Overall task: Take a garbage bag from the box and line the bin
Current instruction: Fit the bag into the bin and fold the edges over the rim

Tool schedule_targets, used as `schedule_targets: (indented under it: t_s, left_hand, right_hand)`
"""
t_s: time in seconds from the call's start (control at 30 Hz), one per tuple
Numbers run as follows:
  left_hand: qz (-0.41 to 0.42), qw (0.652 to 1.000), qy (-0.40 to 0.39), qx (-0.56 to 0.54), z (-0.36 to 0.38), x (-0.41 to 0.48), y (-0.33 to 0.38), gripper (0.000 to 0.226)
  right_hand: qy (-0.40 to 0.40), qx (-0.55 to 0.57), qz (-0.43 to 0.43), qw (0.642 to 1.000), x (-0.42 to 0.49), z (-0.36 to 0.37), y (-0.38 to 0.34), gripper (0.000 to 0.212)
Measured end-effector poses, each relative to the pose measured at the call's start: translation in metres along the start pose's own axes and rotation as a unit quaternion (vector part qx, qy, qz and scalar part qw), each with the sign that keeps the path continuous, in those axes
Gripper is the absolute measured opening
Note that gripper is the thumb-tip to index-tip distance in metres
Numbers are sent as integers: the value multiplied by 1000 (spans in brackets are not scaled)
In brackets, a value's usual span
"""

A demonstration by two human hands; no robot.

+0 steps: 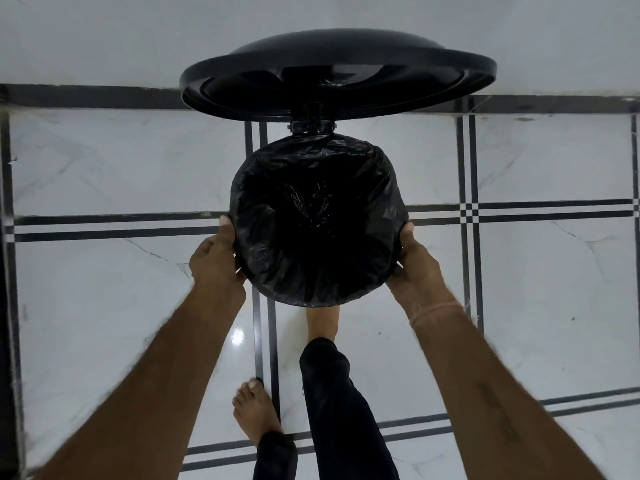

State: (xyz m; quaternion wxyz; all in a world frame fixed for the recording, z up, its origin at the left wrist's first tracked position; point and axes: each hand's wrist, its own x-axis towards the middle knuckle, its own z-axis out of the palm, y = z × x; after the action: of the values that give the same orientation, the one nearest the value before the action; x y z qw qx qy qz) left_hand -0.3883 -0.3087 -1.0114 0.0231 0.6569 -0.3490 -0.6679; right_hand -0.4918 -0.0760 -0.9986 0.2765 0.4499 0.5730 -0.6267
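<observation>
A round black pedal bin stands on the floor below me with its lid (337, 72) swung up and back. A black garbage bag (317, 220) sits inside the bin, its edge folded out over the rim all round. My left hand (216, 258) grips the bag-covered rim on the left side, thumb on top. My right hand (414, 263) grips the rim on the right side in the same way. The bin's body is hidden under the bag. My right foot (322, 322) reaches under the bin's front edge. No box is in view.
White marble floor tiles (121, 168) with black stripe borders surround the bin. A pale wall (104, 36) rises behind the lid. My left foot (254, 407) stands on the tile behind the bin. A dark edge runs along the far left.
</observation>
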Motion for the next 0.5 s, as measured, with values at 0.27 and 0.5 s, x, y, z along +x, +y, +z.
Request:
schedule_targets:
  t_s: [0.27, 0.5]
  left_hand:
    - [-58, 993, -93, -32, -20, -6, -11, 43]
    - [-58, 990, -65, -107, -21, -11, -26, 28]
  right_hand:
    - [-19, 15, 31, 999, -5, -12, 12, 36]
    - [8, 142, 29, 989, -18, -9, 32, 37]
